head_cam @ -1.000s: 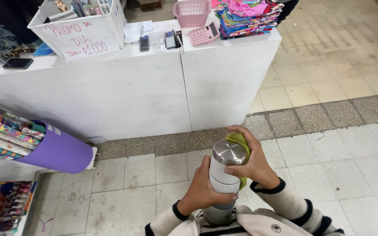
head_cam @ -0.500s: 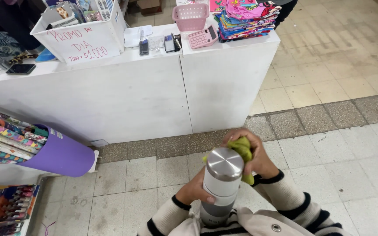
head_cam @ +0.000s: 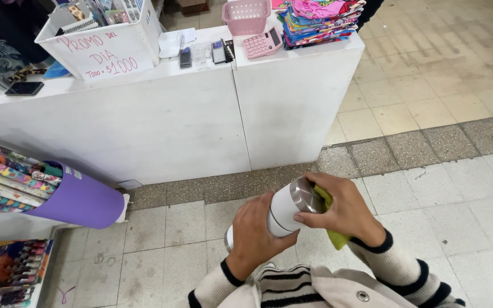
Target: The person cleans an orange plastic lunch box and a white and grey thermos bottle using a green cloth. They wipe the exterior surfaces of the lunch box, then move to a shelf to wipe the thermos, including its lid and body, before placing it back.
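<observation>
My left hand (head_cam: 256,234) grips the body of a white insulated bottle (head_cam: 285,209) with a steel lid, tilted so the lid points up and to the right. My right hand (head_cam: 344,212) is cupped over the lid end and holds a yellow-green cloth (head_cam: 333,223) pressed against the steel top. Both hands are low in the view, above the tiled floor, with striped sleeves showing at the wrists.
A white counter (head_cam: 189,125) stands ahead, bearing a white bin with a handwritten sign (head_cam: 101,54), a pink basket (head_cam: 246,16), a pink calculator (head_cam: 262,44), and folded colourful fabrics (head_cam: 320,20). A purple holder of wrapping-paper rolls (head_cam: 75,199) lies at left.
The bottle has tipped from nearly upright to slanted, lid toward the right. My right hand with the cloth has shifted around the lid.
</observation>
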